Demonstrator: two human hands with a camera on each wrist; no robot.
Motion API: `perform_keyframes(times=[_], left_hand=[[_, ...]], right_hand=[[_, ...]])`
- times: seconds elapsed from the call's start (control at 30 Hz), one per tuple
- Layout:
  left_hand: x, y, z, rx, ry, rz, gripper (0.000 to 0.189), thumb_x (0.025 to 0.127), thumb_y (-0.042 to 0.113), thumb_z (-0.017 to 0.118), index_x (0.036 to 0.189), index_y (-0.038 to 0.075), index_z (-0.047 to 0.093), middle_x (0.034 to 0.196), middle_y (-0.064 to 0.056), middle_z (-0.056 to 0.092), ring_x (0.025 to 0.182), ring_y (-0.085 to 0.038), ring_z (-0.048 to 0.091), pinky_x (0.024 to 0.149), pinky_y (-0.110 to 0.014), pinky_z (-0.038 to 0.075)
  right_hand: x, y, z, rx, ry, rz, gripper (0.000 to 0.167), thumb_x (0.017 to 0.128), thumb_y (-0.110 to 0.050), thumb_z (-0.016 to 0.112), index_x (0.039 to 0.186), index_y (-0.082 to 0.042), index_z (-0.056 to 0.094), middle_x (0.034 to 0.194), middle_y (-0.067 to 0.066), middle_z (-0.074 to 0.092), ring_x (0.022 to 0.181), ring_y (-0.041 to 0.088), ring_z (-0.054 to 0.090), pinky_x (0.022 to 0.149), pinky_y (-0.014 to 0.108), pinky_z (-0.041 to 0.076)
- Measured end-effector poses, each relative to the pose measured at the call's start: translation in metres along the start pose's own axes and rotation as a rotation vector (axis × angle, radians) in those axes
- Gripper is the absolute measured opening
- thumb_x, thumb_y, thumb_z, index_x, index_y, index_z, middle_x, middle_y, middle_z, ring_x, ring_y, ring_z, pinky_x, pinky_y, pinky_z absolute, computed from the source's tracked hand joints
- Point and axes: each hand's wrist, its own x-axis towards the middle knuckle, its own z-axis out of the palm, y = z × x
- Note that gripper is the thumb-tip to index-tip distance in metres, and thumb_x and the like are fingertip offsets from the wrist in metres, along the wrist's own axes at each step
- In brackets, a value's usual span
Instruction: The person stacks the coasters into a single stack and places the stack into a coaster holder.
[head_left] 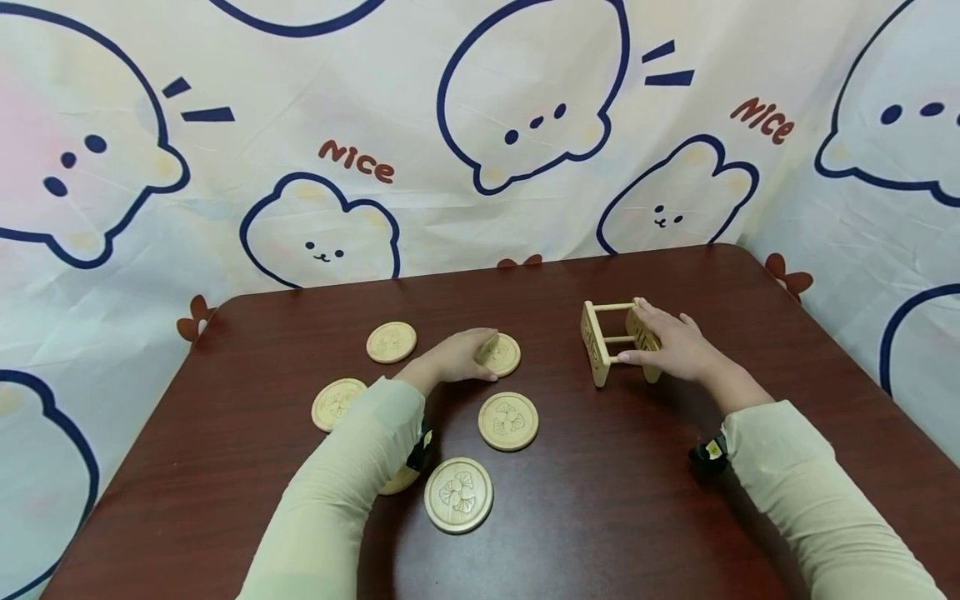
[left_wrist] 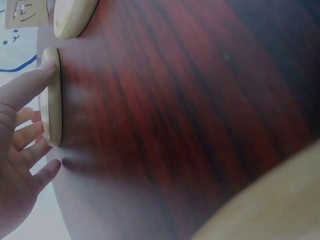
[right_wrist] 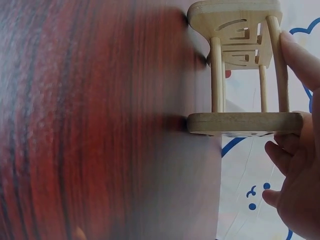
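My left hand [head_left: 455,357] spans a round wooden coaster [head_left: 506,356] lying on the table, thumb at its near edge and fingers at its far edge. In the left wrist view the thumb touches the coaster [left_wrist: 52,100], which appears edge-on. To the right, a wooden coaster holder [head_left: 596,348] with two cut-out end panels joined by rods stands on the table. My right hand [head_left: 678,350] grips its right end panel. The right wrist view shows thumb and fingers about that panel [right_wrist: 240,123]. Between the panels no coaster is seen.
Other coasters lie flat: one with a carved leaf pattern [head_left: 508,422], another nearer the front [head_left: 459,495], one at the back left [head_left: 392,342], and one [head_left: 336,403] partly behind the left sleeve. A further coaster [head_left: 401,480] is mostly hidden under that arm. A printed cloth [head_left: 420,225] hangs behind.
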Motion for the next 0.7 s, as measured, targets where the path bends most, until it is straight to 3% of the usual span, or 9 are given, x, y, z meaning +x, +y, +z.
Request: perform_keyframes(times=[0.1,0.7], left_hand=[[-0.001,-0.001,0.001,0.004,0.006,0.016,0.076,0.074,0.030,0.067,0.133,0.001,0.029,0.135,-0.012,0.030,0.124,-0.022,0.024,0.100,-0.031,0.019],[-0.016,-0.005,0.001,0.038,0.053,0.017,0.068,0.074,0.032,0.067,0.127,0.001,0.039,0.128,-0.012,0.040,0.118,-0.022,0.035,0.097,-0.032,0.026]], right_hand=[[0.001,0.000,0.000,-0.006,0.003,-0.002,0.091,0.075,-0.057,0.053,0.134,0.005,0.021,0.139,0.021,0.014,0.126,0.034,0.014,0.092,0.060,0.004],[0.000,-0.001,0.001,0.001,-0.003,0.023,0.091,0.076,-0.057,0.052,0.135,0.003,0.019,0.139,0.022,0.013,0.125,0.037,0.015,0.092,0.060,0.005]])
